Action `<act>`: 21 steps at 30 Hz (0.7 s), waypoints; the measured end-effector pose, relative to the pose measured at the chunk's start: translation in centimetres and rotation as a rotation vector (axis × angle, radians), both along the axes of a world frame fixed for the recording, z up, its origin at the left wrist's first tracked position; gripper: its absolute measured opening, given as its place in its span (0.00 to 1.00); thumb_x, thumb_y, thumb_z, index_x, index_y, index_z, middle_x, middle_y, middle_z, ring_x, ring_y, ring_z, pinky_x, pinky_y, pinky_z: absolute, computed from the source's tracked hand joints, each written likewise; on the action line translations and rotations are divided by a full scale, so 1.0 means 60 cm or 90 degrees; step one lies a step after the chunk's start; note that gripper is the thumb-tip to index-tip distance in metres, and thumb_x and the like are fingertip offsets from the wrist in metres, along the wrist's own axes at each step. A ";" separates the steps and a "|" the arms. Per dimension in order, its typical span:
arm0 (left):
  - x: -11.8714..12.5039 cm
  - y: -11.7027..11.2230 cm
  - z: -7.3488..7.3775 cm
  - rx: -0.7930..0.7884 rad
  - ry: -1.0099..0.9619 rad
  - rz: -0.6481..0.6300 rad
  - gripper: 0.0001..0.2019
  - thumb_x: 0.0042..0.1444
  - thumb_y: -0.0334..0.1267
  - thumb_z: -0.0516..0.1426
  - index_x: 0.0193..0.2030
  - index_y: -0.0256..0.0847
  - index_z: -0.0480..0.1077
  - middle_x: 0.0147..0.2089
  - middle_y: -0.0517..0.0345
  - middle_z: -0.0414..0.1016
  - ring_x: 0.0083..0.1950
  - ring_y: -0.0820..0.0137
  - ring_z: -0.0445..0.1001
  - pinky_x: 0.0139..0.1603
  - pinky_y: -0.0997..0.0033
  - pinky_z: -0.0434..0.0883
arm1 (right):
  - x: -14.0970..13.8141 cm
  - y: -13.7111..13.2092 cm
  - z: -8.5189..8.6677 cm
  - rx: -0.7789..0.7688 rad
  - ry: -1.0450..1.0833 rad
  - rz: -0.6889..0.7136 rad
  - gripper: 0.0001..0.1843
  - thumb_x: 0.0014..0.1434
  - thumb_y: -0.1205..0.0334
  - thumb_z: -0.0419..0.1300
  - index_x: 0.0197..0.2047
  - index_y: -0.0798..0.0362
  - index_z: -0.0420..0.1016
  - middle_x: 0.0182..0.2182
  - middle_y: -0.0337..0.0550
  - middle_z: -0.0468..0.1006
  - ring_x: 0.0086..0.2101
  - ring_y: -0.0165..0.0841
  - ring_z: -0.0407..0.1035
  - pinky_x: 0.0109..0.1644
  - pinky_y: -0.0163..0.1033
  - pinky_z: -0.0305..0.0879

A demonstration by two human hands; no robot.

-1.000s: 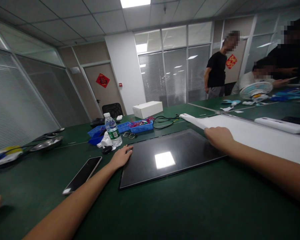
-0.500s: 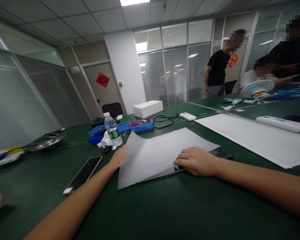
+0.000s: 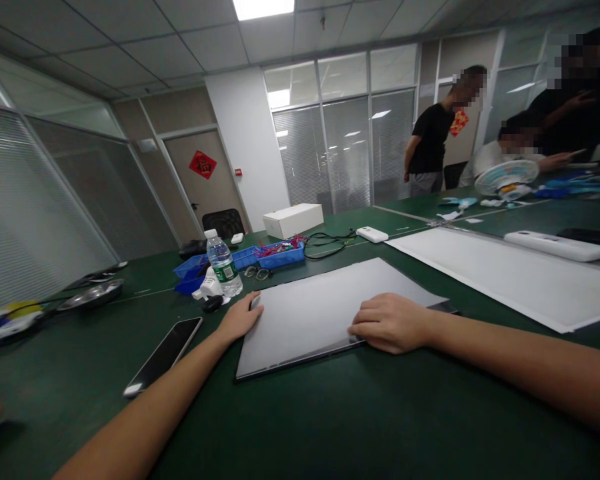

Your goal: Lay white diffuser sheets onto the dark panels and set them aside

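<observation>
A translucent plastic sheet (image 3: 310, 310) lies almost flat over a thin dark panel (image 3: 300, 362) on the green table; its right corner lifts slightly. My left hand (image 3: 239, 319) rests at the left edge, thumb and fingers apart, fingertips touching the sheet's border. At the near edge, my right hand (image 3: 393, 323) has its fingers curled and pressed together on the sheet, gripping its border. The fingertips' underside is hidden.
A phone (image 3: 164, 355) lies left of my forearm. Beyond stand a water bottle (image 3: 224, 265), glasses (image 3: 258, 273), a blue tray (image 3: 283, 257) of wires and a white box (image 3: 294, 221). A large white panel (image 3: 490, 273) lies right. Several people are at the far right.
The sheet's raised left side has come down flat onto the dark panel. My left hand, partly hidden behind the sheet before, now shows at its edge. My right hand has stayed in place.
</observation>
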State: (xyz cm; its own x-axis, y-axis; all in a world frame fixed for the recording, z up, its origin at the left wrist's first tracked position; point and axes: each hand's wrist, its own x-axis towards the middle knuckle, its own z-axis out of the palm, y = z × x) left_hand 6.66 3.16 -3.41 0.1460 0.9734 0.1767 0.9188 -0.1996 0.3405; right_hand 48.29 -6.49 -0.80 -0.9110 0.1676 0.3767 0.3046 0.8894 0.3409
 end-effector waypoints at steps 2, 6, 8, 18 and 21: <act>-0.001 0.001 0.001 -0.003 0.001 -0.002 0.31 0.62 0.46 0.52 0.69 0.35 0.66 0.73 0.46 0.63 0.74 0.57 0.62 0.73 0.60 0.57 | 0.010 0.007 0.004 -0.003 0.006 -0.015 0.16 0.69 0.57 0.52 0.54 0.52 0.76 0.39 0.44 0.81 0.36 0.31 0.71 0.38 0.38 0.60; -0.002 0.006 -0.002 0.002 0.003 0.003 0.30 0.61 0.48 0.53 0.67 0.36 0.69 0.73 0.46 0.62 0.75 0.57 0.60 0.74 0.61 0.56 | 0.064 0.047 0.017 -0.013 0.112 -0.260 0.22 0.71 0.54 0.49 0.62 0.48 0.71 0.43 0.44 0.82 0.39 0.32 0.74 0.42 0.38 0.63; -0.003 0.008 -0.004 0.004 0.002 0.000 0.30 0.61 0.48 0.53 0.67 0.36 0.70 0.74 0.46 0.62 0.75 0.56 0.60 0.74 0.61 0.56 | 0.108 0.075 0.022 -0.025 0.162 -0.499 0.25 0.71 0.51 0.47 0.68 0.45 0.66 0.49 0.45 0.80 0.44 0.36 0.74 0.45 0.40 0.65; -0.002 0.000 -0.004 0.015 0.069 -0.029 0.30 0.66 0.48 0.48 0.69 0.35 0.67 0.74 0.44 0.60 0.75 0.56 0.59 0.74 0.58 0.56 | 0.311 0.154 -0.029 -0.256 0.204 -1.097 0.41 0.62 0.34 0.50 0.57 0.65 0.74 0.51 0.77 0.72 0.50 0.64 0.70 0.48 0.67 0.64; 0.003 -0.006 0.000 0.017 0.080 -0.030 0.30 0.66 0.48 0.48 0.69 0.34 0.67 0.74 0.42 0.60 0.75 0.56 0.59 0.74 0.57 0.56 | 0.320 0.167 -0.039 -0.315 0.180 -1.059 0.33 0.65 0.39 0.51 0.54 0.59 0.78 0.50 0.68 0.76 0.48 0.55 0.73 0.50 0.59 0.67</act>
State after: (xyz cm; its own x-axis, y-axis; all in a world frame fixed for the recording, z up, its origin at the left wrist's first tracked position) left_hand 6.85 2.80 -3.42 0.2143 0.9600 0.1805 0.9432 -0.2514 0.2173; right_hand 67.47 3.55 -3.14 0.4095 0.9057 0.1095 0.9122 -0.4053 -0.0596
